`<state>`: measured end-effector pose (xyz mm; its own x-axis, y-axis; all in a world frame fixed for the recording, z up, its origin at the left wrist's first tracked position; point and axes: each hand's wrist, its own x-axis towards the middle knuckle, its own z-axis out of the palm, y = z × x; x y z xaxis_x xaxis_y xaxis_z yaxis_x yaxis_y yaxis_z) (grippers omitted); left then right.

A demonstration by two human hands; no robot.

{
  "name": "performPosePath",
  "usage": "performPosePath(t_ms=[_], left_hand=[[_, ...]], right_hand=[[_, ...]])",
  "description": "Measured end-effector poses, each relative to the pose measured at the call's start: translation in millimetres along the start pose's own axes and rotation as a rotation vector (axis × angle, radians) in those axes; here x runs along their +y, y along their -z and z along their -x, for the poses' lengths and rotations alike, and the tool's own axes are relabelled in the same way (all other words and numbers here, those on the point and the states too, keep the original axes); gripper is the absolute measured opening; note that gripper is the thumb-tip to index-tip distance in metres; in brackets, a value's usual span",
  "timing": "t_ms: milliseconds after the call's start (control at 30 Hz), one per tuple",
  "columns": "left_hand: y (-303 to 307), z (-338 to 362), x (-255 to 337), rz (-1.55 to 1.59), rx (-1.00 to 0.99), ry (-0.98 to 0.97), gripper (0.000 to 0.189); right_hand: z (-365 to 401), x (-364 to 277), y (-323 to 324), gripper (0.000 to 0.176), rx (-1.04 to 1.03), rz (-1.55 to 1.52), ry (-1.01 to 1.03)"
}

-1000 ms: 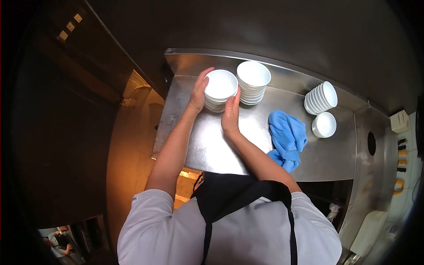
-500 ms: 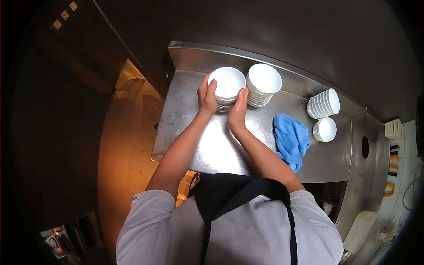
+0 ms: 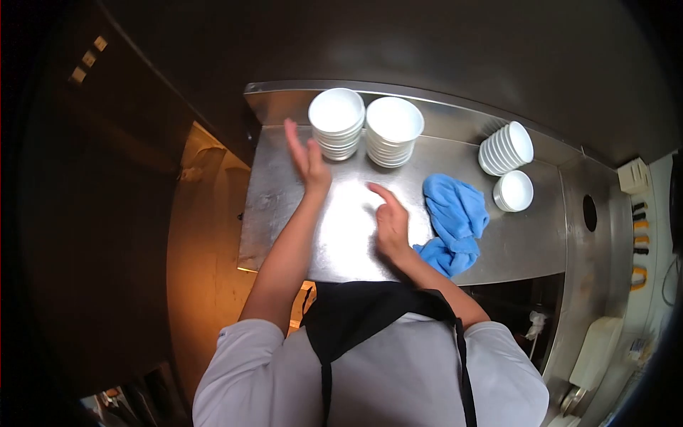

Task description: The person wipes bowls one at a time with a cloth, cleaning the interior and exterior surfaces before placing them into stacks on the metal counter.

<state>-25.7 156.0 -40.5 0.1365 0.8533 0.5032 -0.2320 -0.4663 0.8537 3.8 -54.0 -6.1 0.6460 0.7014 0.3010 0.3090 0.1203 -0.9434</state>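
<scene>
Two tall stacks of white bowls stand side by side at the back of the steel counter (image 3: 274, 213). My left hand (image 3: 311, 165) is just in front and to the left of the left bowl stack (image 3: 337, 128), fingers stretched out, holding nothing. Lower and to the right, my right hand (image 3: 390, 220) hovers over the counter with thumb and fingers apart, also empty. It is in front of the right bowl stack (image 3: 393, 135), not touching it. A crumpled blue cloth (image 3: 454, 217) lies to the right of my right hand.
Farther right stand a leaning stack of white bowls (image 3: 506, 149) and a shorter bowl stack (image 3: 513, 191). A raised steel backsplash (image 3: 441, 107) runs along the back. Beyond the counter's right end is a steel surface with a round hole (image 3: 589, 213). Tools with orange handles (image 3: 639, 242) hang at far right.
Both hands have let go of the left bowl stack. My right hand has drawn back toward me, and my left has opened beside the stack. The camera view has shifted slightly.
</scene>
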Motion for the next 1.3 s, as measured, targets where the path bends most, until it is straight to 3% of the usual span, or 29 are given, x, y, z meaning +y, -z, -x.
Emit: performPosePath(t_ms=[67, 200, 300, 400, 433, 533, 567, 633, 733, 767, 867, 933, 1000, 1033, 1133, 1167, 1300], left_hand=[[13, 30, 22, 0.01, -0.037, -0.026, 0.077], [4, 101, 44, 0.09, -0.219, -0.032, 0.07], [-29, 140, 57, 0.07, -0.512, 0.258, 0.061], [-70, 166, 81, 0.006, -0.747, 0.445, 0.06], [-79, 171, 88, -0.007, -0.766, 0.46, 0.062], [-109, 185, 118, 0.039, -0.785, 0.603, 0.066], [-121, 193, 121, 0.114, -0.891, 0.589, 0.063], [-147, 199, 124, 0.267, -1.095, 0.534, 0.057], [-178, 201, 130, 0.382, -1.062, 0.858, 0.049], [-185, 202, 135, 0.436, -1.035, 0.88, 0.037], [-201, 206, 160, -0.216, -1.423, 0.235, 0.028], [-216, 222, 159, -0.307, -1.222, -0.057, 0.026], [-245, 223, 156, -0.368, -1.063, -0.227, 0.027], [-261, 222, 152, -0.344, -1.114, -0.322, 0.032], [-303, 239, 147, -0.387, -1.202, -0.53, 0.038], [-313, 255, 136, -0.457, -1.177, -0.506, 0.039], [-317, 256, 139, -0.726, -1.383, -0.374, 0.029]], right_hand=[[12, -5, 55, 0.033, 0.212, 0.3, 0.123], [14, 1, 146, 0.039, 0.521, 0.771, 0.096], [8, 6, 179, 0.047, 0.589, 1.004, 0.036], [18, 30, 204, 0.049, 0.194, 0.761, -0.493], [23, 28, 210, 0.039, 0.225, 0.725, -0.426], [31, 2, 238, 0.026, 0.389, -0.444, -0.48], [31, -16, 249, 0.024, 0.375, -0.596, -0.455], [36, -20, 274, 0.028, 0.346, -0.623, -0.461], [40, -16, 315, 0.035, 0.365, -0.599, -0.435], [43, -19, 330, 0.035, 0.379, -0.627, -0.441], [65, -19, 365, 0.033, 0.401, -0.584, -0.521], [85, -1, 399, 0.032, 0.332, -0.445, -0.597], [93, 12, 423, 0.031, 0.459, -0.377, -0.609], [95, 15, 433, 0.03, 0.52, -0.336, -0.615], [82, 5, 461, 0.027, 0.576, -0.613, -0.501], [79, 2, 471, 0.025, 0.54, -0.664, -0.485], [76, 7, 506, 0.022, 0.443, -0.578, -0.478]])
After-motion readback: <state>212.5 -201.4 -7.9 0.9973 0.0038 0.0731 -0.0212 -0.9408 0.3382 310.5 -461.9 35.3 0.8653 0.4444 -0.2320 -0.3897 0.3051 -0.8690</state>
